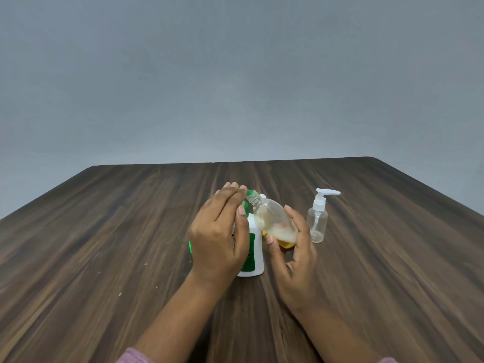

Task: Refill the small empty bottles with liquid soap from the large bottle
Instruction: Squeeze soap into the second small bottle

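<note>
Centrally, my left hand [217, 231] rests near-straight fingers on the green pump [249, 193] of the large soap bottle [258, 258], upright on the desk [104, 231]. My right hand [293, 250] grips the small clear bottle [275, 218], tilted, neck pointing left at the nozzle. An empty pump bottle [318, 221] stands just right.
</note>
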A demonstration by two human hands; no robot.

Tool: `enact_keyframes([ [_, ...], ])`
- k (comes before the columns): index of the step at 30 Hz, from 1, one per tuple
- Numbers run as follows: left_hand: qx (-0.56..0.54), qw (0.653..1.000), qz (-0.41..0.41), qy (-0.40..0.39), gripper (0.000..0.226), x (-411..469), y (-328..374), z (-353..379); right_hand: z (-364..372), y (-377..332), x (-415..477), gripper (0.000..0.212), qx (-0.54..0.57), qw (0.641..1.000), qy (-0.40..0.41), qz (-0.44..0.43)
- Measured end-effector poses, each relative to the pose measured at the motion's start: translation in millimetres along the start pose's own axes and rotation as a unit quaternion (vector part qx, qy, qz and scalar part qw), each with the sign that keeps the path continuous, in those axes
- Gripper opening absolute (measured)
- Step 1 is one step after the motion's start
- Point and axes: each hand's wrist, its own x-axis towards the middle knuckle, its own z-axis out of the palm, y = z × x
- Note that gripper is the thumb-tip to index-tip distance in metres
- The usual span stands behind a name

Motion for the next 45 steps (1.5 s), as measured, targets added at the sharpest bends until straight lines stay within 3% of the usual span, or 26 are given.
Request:
enact_keyframes([
  [45,0.016,1.0,0.014,-0.006,0.037,6,1,-2,0,2,-1,0.048,0.005,1.0,-0.007,-0.007],
])
